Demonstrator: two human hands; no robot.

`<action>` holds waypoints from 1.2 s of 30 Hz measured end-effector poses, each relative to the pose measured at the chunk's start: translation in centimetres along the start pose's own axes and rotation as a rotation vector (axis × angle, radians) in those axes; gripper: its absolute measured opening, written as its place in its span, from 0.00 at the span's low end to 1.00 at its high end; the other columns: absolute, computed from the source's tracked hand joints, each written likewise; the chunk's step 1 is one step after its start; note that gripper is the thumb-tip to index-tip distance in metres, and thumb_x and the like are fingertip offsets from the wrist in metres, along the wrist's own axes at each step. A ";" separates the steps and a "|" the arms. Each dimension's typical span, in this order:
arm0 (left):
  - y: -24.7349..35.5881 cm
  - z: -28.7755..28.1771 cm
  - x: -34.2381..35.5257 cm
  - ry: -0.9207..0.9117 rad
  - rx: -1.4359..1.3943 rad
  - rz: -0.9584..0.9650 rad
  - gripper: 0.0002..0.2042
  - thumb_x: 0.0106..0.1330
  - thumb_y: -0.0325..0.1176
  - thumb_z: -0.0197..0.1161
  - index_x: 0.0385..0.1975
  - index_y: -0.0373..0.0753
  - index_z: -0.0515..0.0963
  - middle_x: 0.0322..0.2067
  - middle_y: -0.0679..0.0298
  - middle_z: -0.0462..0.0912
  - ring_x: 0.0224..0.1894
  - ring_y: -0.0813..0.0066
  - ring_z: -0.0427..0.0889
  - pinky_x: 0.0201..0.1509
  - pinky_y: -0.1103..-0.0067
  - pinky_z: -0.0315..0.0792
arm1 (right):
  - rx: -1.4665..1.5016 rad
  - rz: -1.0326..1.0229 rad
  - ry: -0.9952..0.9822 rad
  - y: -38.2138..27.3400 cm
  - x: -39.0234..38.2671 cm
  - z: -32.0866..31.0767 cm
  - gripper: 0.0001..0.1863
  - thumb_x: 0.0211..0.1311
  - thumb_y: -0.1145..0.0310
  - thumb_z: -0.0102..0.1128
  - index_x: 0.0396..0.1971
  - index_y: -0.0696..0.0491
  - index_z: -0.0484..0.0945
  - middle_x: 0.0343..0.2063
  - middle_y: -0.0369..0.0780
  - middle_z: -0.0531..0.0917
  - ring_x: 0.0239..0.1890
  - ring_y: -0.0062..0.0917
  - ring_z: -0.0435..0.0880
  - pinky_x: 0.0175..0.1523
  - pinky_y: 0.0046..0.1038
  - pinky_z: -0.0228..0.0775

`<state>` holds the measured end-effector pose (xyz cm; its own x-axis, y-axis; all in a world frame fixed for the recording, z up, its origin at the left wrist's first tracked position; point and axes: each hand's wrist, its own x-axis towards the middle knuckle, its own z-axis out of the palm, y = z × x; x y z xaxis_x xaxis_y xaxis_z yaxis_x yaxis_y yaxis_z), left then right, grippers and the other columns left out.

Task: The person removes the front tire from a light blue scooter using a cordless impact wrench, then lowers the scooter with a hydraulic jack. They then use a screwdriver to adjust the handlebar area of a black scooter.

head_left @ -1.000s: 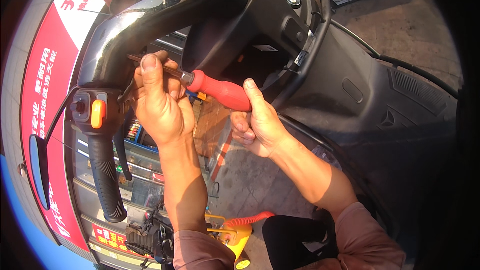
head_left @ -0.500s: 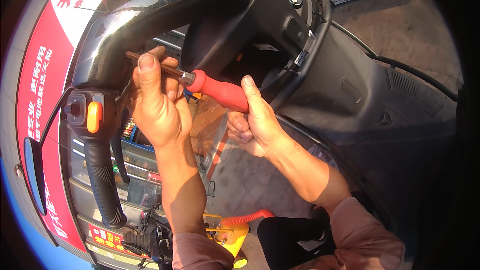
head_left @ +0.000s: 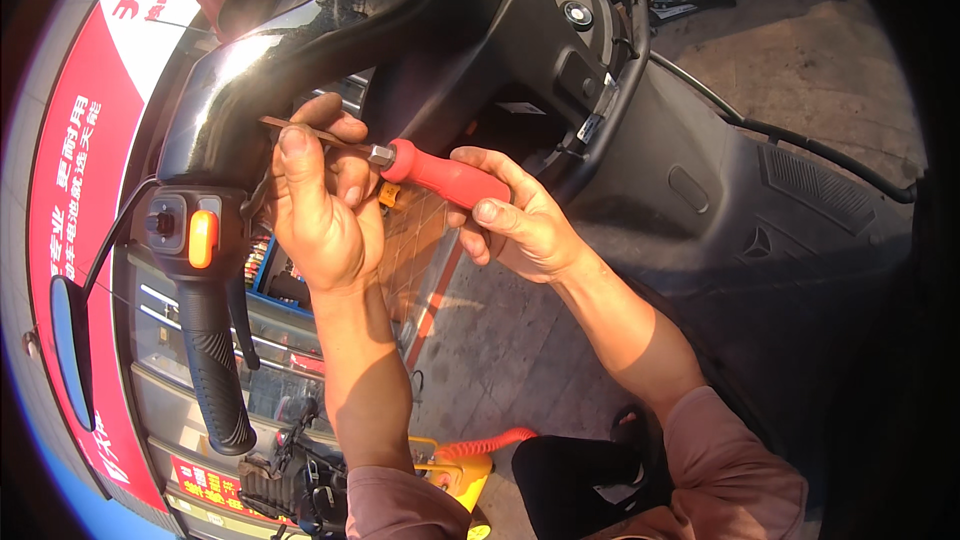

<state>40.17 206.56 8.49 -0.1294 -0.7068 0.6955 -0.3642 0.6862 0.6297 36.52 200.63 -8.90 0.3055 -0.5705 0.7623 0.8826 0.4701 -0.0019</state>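
A screwdriver [head_left: 447,177] with a red handle and a metal shaft points to the left, its tip at the dark handlebar cover [head_left: 222,110] of a scooter. My left hand [head_left: 325,202] is closed around the shaft, thumb and fingers pinching it near the tip. At the other end, my right hand [head_left: 517,215] grips the red handle between thumb and fingers. Whether the tip sits in a screw cannot be made out. Below the cover are a switch block with an orange button [head_left: 202,239] and a black handlebar grip [head_left: 216,370].
A mirror [head_left: 70,352] sticks out at the far left. The scooter's front panel with a black metal bar [head_left: 640,50] and its footboard [head_left: 800,200] lie to the right. Below stand a yellow machine with a coiled red hose [head_left: 490,443] and a glass display case [head_left: 285,340].
My right hand has turned on the handle: its thumb, upright before, now lies across the red handle with the fingers over the top. My left hand still pinches the shaft. The view has shifted slightly.
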 end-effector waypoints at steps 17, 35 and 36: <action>-0.3 0.7 -0.3 0.047 -0.055 0.024 0.17 0.72 0.42 0.49 0.42 0.31 0.75 0.32 0.58 0.80 0.18 0.87 0.62 0.23 0.89 0.58 | -0.645 -0.519 0.189 0.9 0.7 0.7 0.26 0.52 0.67 0.70 0.50 0.55 0.71 0.43 0.35 0.76 0.44 0.18 0.75 0.50 0.23 0.68; 10.3 -1.3 -17.2 -0.276 0.525 -0.338 0.13 0.60 0.37 0.64 0.27 0.30 0.77 0.26 0.51 0.78 0.18 0.75 0.75 0.18 0.80 0.67 | 0.242 -0.145 0.077 2.3 1.7 0.4 0.25 0.55 0.62 0.68 0.51 0.51 0.69 0.33 0.36 0.77 0.28 0.18 0.73 0.34 0.24 0.66; 12.6 -3.0 -17.0 -0.722 0.257 -0.350 0.16 0.61 0.39 0.64 0.21 0.29 0.76 0.23 0.50 0.78 0.17 0.73 0.76 0.17 0.78 0.68 | 0.338 -0.058 0.125 2.5 1.8 0.3 0.23 0.55 0.60 0.67 0.48 0.51 0.69 0.31 0.37 0.78 0.25 0.18 0.73 0.30 0.22 0.65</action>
<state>40.55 227.74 5.69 -0.4965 -0.8676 0.0275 -0.6804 0.4087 0.6083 39.18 201.01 -7.36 0.3179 -0.6713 0.6695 0.7386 0.6181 0.2690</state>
